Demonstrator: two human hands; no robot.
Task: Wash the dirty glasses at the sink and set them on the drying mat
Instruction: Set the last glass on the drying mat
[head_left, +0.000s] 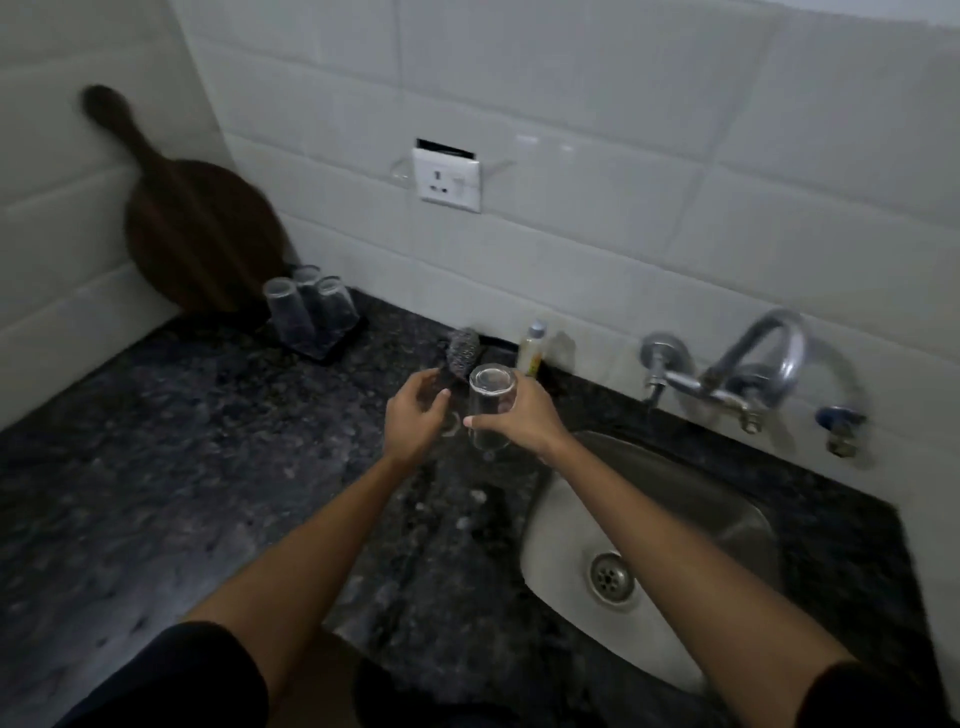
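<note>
A person's right hand (524, 415) grips a clear, straight-sided drinking glass (489, 405) upright above the dark speckled stone surface (182, 467), just left of the oval stainless-steel sink (675, 499). The fingers (480, 422) curl round the glass, thumb at the near side. The left hand (413, 418) hovers just beside it, holding nothing, its fingers loosely curled and slightly spread, the thumb pointing toward the glass.

Farther back on the surface, three clear glasses (311, 306) stand upside down, close together, on a dark rectangular drying mat (332, 345) in the corner by the white tiled wall (571, 130). A round dark wooden board with a long handle (192, 223) leans against the tiles behind them. A grey metal scouring pad (464, 353) and a small bottle of yellowish liquid with a pale cap (532, 348) sit at the wall's foot behind the hands. A chrome wall-mounted tap (748, 364) arches above the sink, and a white electrical socket (450, 179) is set in the tiles.
</note>
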